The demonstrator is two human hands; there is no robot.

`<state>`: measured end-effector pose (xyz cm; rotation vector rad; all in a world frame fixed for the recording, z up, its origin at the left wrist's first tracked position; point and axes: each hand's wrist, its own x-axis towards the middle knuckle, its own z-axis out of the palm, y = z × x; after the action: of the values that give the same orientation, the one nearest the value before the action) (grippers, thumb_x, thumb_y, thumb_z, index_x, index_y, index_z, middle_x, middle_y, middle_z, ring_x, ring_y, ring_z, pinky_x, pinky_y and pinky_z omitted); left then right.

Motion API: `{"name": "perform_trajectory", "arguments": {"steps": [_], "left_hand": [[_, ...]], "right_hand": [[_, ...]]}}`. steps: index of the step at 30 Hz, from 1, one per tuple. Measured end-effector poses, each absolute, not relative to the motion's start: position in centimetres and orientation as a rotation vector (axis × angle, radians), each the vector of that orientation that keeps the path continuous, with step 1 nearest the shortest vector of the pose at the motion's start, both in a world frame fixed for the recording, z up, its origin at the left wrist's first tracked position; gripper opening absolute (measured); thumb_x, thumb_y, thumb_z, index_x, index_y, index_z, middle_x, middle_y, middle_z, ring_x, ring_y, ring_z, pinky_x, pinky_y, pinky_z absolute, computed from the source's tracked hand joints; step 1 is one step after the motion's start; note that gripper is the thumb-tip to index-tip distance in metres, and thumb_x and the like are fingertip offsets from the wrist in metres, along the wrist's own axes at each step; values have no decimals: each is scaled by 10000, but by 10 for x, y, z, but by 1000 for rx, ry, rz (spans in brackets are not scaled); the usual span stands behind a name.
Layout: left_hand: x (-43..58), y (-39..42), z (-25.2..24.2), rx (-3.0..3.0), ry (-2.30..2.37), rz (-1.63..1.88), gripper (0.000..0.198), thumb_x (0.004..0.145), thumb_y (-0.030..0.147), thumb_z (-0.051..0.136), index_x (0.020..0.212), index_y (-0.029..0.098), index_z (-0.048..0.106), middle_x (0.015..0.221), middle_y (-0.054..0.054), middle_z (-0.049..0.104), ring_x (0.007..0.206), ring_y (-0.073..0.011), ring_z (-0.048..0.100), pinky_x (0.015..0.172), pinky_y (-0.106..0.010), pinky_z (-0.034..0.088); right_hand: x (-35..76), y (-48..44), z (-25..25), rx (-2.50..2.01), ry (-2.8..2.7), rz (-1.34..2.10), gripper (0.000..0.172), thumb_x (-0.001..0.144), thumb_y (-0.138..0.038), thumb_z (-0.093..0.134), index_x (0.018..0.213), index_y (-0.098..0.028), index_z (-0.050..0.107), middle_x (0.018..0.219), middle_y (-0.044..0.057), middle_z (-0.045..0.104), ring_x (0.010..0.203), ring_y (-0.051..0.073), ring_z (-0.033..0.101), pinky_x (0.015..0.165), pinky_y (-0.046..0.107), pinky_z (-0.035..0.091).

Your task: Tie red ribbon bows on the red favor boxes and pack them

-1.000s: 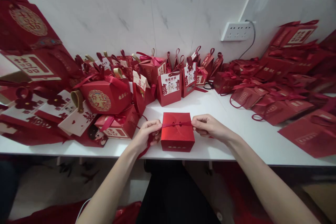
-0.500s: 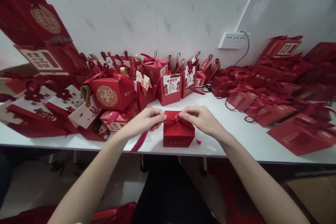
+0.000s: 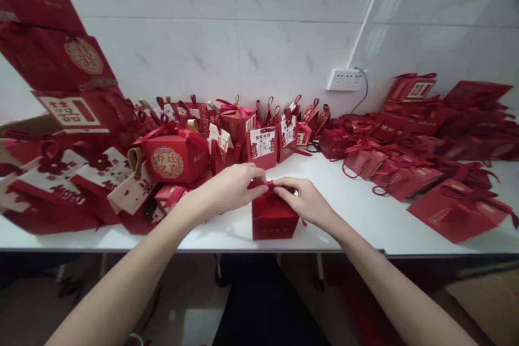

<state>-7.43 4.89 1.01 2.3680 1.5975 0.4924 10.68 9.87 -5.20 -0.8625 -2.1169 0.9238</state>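
From here, left hand (image 3: 237, 188) and right hand (image 3: 303, 199) seemingly pinch the ribbon (image 3: 271, 185) atop the box (image 3: 274, 223); the ribbon lies between them, neither nearer.

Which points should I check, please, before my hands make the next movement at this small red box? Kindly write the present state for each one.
1. Box sits flat on the table: ok.
2. Right hand fingers closed at the ribbon over the box top: ok.
3. Left hand holds the ribbon firmly: cannot tell; it is beside it, but the fingers hide the hold.
4. Knot tight and centred: cannot tell, hidden behind the fingers.
5. Boxes on the right apart from the right hand: ok.
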Motion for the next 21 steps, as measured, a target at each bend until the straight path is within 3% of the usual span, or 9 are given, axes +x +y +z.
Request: {"name": "perform_trajectory", "arguments": {"steps": [4,8,10,21], "left_hand": [[-69,47,18,2442,1622,375,189,841,297,482,837,192,638,825,-28,644,711,-161,589,620,-247,399],[-75,47,26,2345,1758,239,198,832,318,468,802,210,632,698,-8,643,590,-149,563,530,-246,359],[-78,48,30,2349,1808,184,217,826,350,477,742,207,617,666,-9,639,548,-144,546,504,-249,343],[-65,55,50,2610,1614,-71,192,858,293,471,803,189,623,729,-22,617,627,-151,545,562,-252,347]], "right_hand": [[104,97,-55,-872,-2093,847,227,836,-147,474,930,-185,676,985,55,724,909,191,658,828,325,481],[104,93,-57,-914,-1948,914,123,829,-173,536,937,-199,591,850,15,729,793,159,676,751,284,492],[104,92,-58,-941,-1880,947,152,816,-184,570,966,-205,563,798,-1,731,756,154,680,740,281,492],[98,96,-61,-863,-1890,906,113,820,-175,568,827,-204,676,825,-8,721,759,140,649,734,266,476]]}}
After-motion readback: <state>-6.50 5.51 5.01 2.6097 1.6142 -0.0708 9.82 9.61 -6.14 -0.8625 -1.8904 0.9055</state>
